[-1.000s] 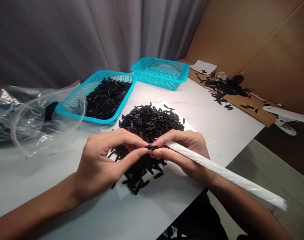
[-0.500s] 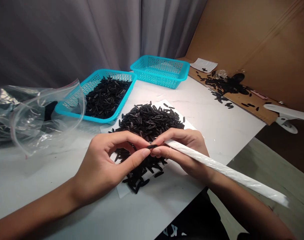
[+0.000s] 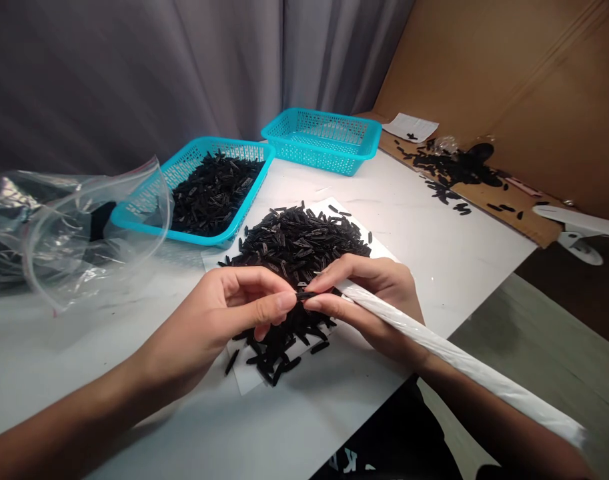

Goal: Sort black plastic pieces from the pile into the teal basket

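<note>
Small black strip (image 3: 304, 295): light, thin, stiff-looking, slippery; taking hold by long edges. Left hand (image 3: 219, 313), right hand (image 3: 371, 307): fingers nearly closed, both pinching strip above pile of black strips (image 3: 297, 243). White rolled tube (image 3: 459, 363) running toward 4 o'clock.

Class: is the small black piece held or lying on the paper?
Held: the black piece sits pinched between the left hand and right hand.
</note>
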`<state>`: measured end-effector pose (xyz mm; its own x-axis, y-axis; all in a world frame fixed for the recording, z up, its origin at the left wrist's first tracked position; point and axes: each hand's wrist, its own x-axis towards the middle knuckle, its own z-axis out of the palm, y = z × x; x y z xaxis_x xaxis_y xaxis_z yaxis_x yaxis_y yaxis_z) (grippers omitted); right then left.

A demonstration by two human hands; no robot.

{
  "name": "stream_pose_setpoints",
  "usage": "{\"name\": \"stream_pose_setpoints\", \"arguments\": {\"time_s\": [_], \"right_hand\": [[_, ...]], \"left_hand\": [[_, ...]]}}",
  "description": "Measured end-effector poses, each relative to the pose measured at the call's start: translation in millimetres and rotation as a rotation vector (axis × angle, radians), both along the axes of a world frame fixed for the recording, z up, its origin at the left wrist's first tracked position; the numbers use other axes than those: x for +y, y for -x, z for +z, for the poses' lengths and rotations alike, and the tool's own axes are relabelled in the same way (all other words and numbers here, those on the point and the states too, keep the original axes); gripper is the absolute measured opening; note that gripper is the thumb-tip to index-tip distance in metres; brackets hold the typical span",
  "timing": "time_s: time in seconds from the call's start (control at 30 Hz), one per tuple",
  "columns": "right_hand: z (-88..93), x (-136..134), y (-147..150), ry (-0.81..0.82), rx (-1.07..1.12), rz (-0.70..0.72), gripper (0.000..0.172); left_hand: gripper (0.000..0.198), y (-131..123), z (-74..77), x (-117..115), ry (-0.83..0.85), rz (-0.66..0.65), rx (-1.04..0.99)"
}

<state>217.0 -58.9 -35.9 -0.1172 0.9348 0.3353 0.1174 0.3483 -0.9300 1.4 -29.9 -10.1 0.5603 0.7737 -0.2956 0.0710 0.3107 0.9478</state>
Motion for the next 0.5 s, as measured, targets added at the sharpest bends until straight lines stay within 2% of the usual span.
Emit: {"name": "stream_pose_setpoints", "arguments": {"time_s": [0.2,0.5], "right_hand": [[-3.6,0.3,-0.4,0.006,0.043,0.044,0.010],[-4.8,1.6,-1.8,-0.001,0.116,0.087,0.009]], "left_hand": [[0.024,-2.1,-2.8,2.2,0.083,-0.036,-0.054],[0.015,3.8,-9.9,3.5,-0.021,-0.072,-0.002]]}}
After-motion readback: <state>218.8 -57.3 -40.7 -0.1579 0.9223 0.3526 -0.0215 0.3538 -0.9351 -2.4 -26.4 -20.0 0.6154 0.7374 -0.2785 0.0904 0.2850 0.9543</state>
